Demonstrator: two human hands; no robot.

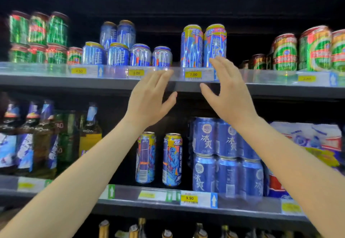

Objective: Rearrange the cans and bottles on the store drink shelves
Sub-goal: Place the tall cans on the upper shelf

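Grey steel upper shelf carries two tall blue cans at its front edge above a yellow 7.00 price tag, while left hand and right hand, spread wide and empty, frame them, apparently for grasping.

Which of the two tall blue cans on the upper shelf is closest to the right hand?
The right-hand tall can: the right hand's fingertips overlap its lower part, while the other tall can stands clear to its left.
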